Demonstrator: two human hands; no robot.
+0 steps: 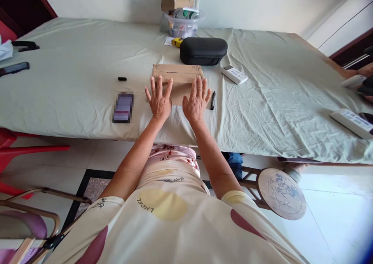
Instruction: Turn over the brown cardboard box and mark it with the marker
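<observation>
Pressing both palms flat on the cardboard sheet [177,77] at table [72,81] centre, fingers spread, gripping nothing. We'd keep left hand [159,101] & right hand [196,103] weight even so it can't slide on the cloth; black marker [213,100] lies just right of it.

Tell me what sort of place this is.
Probably a room in a home, used as a makeshift work table. A wrinkled cloth covers the table, remote controls lie about, and the floor is tiled. Both hands, left hand and right hand, lie flat on a piece of cardboard.
</observation>
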